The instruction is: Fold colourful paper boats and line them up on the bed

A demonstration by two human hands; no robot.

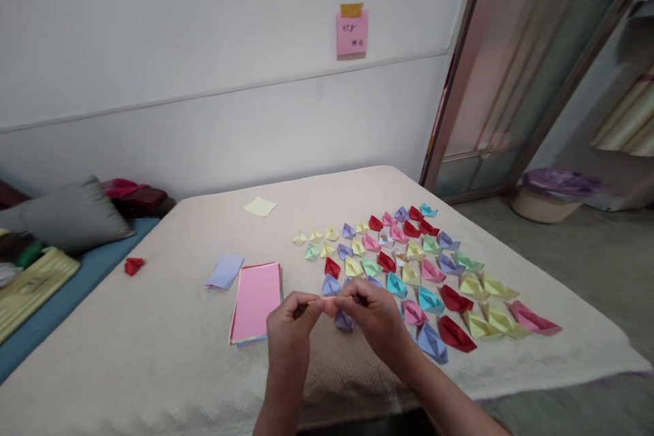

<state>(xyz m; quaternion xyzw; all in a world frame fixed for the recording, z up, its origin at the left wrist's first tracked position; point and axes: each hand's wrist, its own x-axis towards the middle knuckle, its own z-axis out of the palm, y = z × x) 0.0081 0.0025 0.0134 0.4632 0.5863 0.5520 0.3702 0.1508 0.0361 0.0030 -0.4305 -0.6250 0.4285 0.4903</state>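
Observation:
Between both hands is a small piece of folded pink paper [330, 299], mostly covered by fingers. My left hand [292, 320] pinches its left end. At the right end, my right hand [375, 317] grips it between thumb and fingers. Just left of my left hand lies a stack of coloured paper [259, 301], pink sheet on top. Beyond and right of my hands stand several rows of folded paper boats in many colours, among them a red boat [456, 334], a blue boat [432, 343] and a cyan boat [430, 300].
A folded lilac paper [225, 271], a pale yellow sheet [260, 206] and a crumpled red paper piece [133, 266] lie on the cloth-covered table [168, 327]. A grey cushion [71, 214] is at left. A pink note [352, 34] hangs on the wall; a bin [546, 197] stands right.

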